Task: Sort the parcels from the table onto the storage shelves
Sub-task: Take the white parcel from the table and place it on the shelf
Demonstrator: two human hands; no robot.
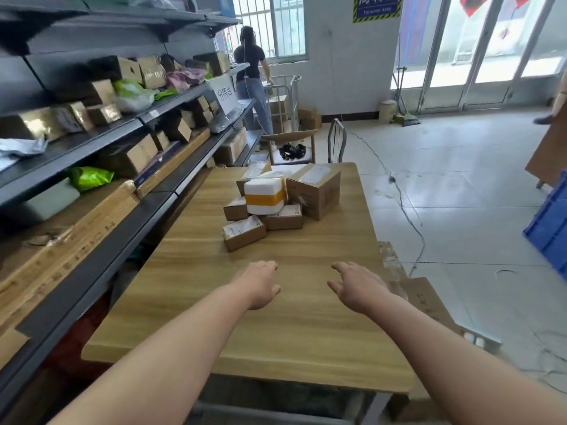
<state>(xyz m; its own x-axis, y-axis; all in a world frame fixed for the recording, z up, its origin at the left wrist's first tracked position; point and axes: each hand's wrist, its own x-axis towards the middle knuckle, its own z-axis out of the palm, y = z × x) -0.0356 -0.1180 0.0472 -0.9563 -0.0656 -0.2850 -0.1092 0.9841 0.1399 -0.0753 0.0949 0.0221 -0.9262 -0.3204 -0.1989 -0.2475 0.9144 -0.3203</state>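
Observation:
A pile of parcels sits at the far half of the wooden table (pixel 190 302): a white foam box with a yellow band (pixel 264 196), a large cardboard box (pixel 316 188) to its right, and small cardboard boxes in front, the nearest one (pixel 243 232) with a white label. My left hand (pixel 260 283) and my right hand (pixel 356 286) reach out over the table, both short of the pile, fingers loosely apart and holding nothing. Dark storage shelves (pixel 92 167) with many parcels run along the left side.
A chair (pixel 294 145) stands beyond the table's far end. Another person (pixel 251 75) stands by a cart at the back. A blue crate (pixel 549 228) is at the right edge. Flattened cardboard (pixel 426 302) lies beside the table's right side, and a cable crosses the floor.

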